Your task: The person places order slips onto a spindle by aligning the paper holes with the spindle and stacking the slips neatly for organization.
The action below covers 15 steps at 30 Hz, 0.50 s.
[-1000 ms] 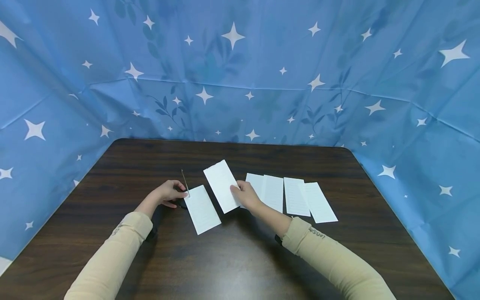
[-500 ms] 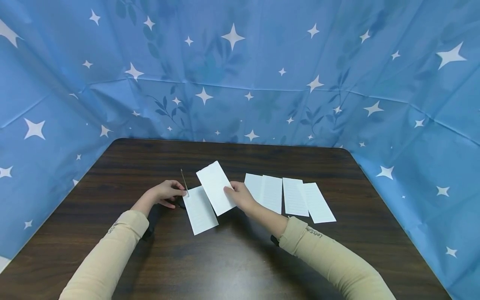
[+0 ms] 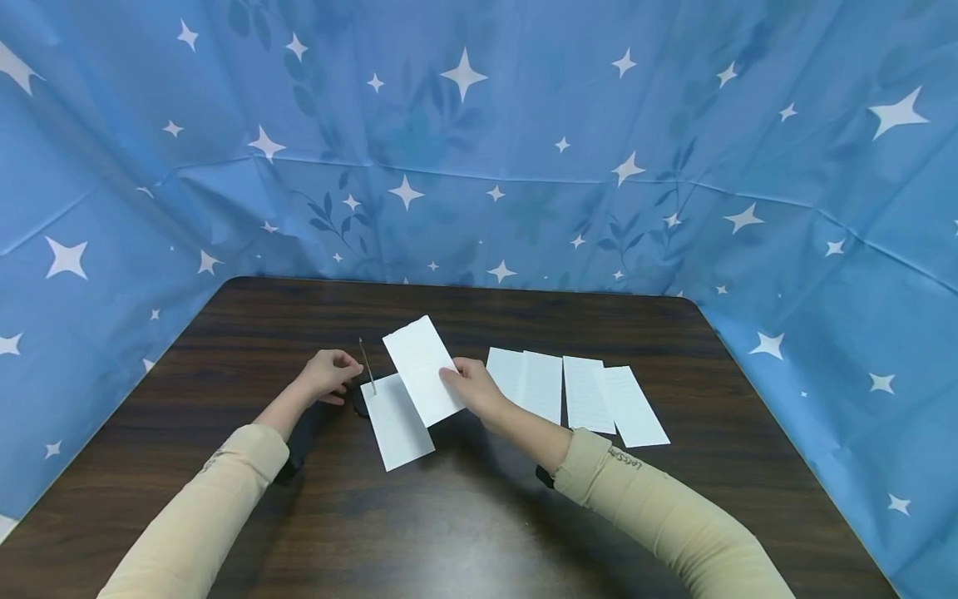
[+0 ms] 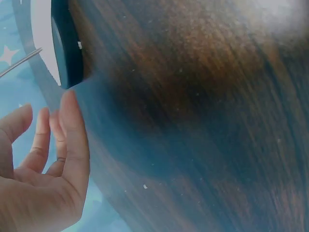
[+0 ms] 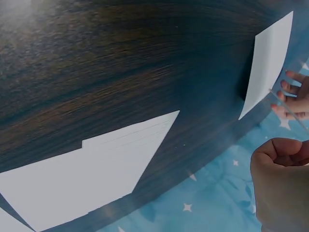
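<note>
A bill spike [image 3: 366, 366] stands on the table, its thin metal pin rising through the corner of a white sheet of paper [image 3: 397, 433]. Its black base [image 4: 69, 53] shows under that sheet in the left wrist view. My left hand [image 3: 329, 376] hovers just left of the pin, fingers loosely bent and holding nothing. With thumb and fingers, my right hand [image 3: 477, 387] pinches a second sheet of paper [image 3: 422, 370] by its right edge. This sheet is tilted and overlaps the spiked one in the head view. In the right wrist view the held sheet is out of sight.
To the right, several more white sheets [image 3: 542, 387] lie partly overlapping on the dark wooden table [image 3: 479, 516], the rightmost one [image 3: 636, 408] set at a slant. A blue curtain with white stars [image 3: 479, 166] hangs behind the table's far edge.
My left hand has drawn back to the left, off the corner of the spiked sheet. My right hand has carried its sheet leftward, over the spiked one. The other sheets stay put.
</note>
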### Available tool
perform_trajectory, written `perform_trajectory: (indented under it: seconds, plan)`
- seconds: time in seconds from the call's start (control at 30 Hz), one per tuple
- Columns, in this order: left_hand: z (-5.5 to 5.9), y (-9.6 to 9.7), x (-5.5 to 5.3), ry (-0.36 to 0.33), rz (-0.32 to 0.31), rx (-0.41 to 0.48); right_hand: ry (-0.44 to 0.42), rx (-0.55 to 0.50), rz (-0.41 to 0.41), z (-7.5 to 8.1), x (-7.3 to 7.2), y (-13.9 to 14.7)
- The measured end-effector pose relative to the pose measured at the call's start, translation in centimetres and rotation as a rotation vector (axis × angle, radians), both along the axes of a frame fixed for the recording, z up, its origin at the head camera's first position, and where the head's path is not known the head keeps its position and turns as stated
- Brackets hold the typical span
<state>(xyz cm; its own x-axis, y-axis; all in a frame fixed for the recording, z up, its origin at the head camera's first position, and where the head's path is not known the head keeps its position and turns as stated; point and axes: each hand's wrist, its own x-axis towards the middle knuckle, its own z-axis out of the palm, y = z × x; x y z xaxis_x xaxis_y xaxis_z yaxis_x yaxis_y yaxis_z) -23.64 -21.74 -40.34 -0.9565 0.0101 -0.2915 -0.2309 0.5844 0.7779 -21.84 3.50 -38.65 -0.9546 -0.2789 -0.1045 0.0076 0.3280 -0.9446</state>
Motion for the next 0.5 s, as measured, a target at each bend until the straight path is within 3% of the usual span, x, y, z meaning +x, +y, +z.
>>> perform_trajectory:
  seconds: [0.17,0.5]
  plan:
    - [0.5,-0.2,0.1,0.075,0.025,0.048,0.004,-0.027,0.001,0.1,0.2,-0.5]
    - [2.3,-0.2,1.2,0.134,0.064,0.13,-0.012,-0.038,0.01,0.7,0.4,-1.3]
